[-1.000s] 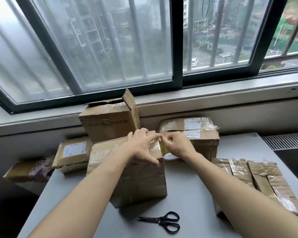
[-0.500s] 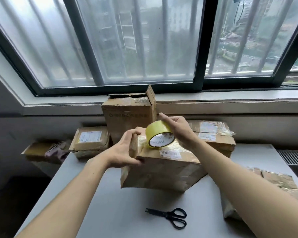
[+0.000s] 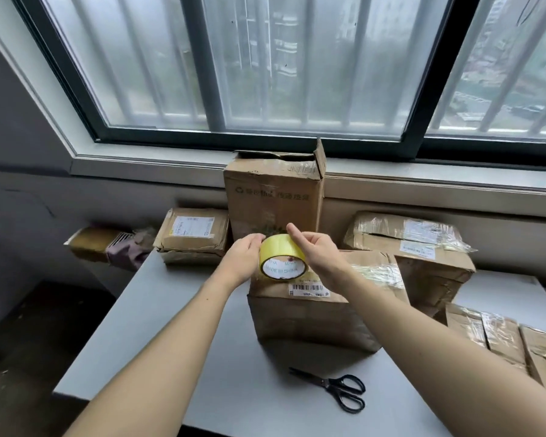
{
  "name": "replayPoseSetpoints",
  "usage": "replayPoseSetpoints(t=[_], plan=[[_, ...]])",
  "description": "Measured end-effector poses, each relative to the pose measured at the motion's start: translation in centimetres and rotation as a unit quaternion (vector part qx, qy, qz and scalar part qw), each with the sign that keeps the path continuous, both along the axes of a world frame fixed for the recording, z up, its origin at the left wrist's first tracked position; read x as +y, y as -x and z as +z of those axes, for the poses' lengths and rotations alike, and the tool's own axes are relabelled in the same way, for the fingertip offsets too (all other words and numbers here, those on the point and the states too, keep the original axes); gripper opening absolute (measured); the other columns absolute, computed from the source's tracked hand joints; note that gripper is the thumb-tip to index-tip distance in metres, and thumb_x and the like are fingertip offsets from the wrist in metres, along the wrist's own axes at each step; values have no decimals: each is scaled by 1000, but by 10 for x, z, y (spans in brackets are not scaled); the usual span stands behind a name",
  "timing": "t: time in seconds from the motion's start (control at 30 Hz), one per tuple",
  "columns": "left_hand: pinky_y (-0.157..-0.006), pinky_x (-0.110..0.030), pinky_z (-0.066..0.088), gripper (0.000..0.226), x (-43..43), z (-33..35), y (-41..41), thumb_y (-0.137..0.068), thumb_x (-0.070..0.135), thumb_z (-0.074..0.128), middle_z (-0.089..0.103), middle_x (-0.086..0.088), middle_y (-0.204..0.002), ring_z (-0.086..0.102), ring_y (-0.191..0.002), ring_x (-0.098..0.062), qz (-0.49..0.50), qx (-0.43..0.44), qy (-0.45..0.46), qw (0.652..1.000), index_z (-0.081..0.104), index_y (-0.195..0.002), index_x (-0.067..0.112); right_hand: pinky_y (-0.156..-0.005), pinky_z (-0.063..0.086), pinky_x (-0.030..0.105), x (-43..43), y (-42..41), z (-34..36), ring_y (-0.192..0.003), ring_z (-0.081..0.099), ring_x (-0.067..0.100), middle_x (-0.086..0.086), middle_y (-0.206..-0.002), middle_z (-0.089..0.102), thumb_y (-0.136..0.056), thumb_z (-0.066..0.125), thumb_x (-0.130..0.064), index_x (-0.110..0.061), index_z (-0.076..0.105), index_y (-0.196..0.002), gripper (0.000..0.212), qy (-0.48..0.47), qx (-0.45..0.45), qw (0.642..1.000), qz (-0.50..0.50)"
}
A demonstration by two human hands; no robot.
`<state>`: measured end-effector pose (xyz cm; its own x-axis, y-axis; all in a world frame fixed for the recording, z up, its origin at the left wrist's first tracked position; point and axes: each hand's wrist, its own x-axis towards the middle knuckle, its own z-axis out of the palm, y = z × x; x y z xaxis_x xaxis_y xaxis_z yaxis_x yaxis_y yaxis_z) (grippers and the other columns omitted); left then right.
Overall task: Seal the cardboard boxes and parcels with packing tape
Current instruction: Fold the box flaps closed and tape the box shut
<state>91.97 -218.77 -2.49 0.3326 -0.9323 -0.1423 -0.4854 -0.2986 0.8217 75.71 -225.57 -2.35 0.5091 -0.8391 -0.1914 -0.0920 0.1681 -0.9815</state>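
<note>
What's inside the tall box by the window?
Under the loose top flaps of the tall box only a dark gap shows. One flap stands up on the right. The cardboard hides whatever is inside.

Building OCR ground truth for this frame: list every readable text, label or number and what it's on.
"MADE IN CHINA": on the white core of the yellow tape roll; a partial repeat above it.
Tall open box: printed logo and characters, too blurred to read.
Front parcel: barcode label, digits too small.
Left parcel and right parcel: shipping labels, unreadable.
</note>
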Motion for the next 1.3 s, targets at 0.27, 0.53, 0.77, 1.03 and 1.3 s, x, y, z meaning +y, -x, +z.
replayPoseSetpoints(t=[0.27, 0.53, 0.77, 1.03, 1.3], plan=[[-71, -35, 42, 35, -30, -46, 2, -104, 37, 44, 65, -3, -86, 56, -83, -21, 105, 44, 2, 994, 63, -93, 10, -73, 43, 40, -7, -4, -12, -74, 57, 29, 17, -81, 57, -70, 75, -72, 9, 64, -91, 85, -18, -17, 999, -22], [-77, -37, 43, 38, -31, -54, -5, -101, 49, 39, 66, -8, -99, 57, -95, -30, 93, -65, -13, 993, 59, -91, 18, -44, 23, 24, -17, -2, 28, -44, 23, 12, -3, -45, 26, -95, 63, -44, -15, 33, -48, 63, 239, 160, 958, 12], [-84, -40, 44, 47, -35, -46, 8, -106, 49, 25, 66, -10, -112, 59, -106, -33, 67, -217, -53, 972, 58, -111, 16, -44, 33, 21, -31, 63, 37, -39, 35, 7, -11, -41, 40, -94, 61, -42, -16, 42, -48, 56, 280, 294, 913, 51], [-92, -45, 42, 47, -61, -23, 36, -107, 41, 25, 68, -9, -107, 60, -105, -33, -37, -348, 16, 936, 62, -102, 12, -46, 25, 23, -31, 74, 15, -50, 30, 13, 1, -55, 34, -88, 70, -51, -13, 48, -60, 52, 180, 163, 970, 1], [-80, -41, 46, 58, -67, -42, 58, -104, 52, 18, 72, -4, -95, 63, -95, -35, -72, -458, -39, 885, 65, -91, 20, -51, 36, 26, -23, 72, -9, -52, 49, 16, 5, -58, 47, -86, 70, -56, -19, 46, -56, 53, -26, 12, 996, -85]])
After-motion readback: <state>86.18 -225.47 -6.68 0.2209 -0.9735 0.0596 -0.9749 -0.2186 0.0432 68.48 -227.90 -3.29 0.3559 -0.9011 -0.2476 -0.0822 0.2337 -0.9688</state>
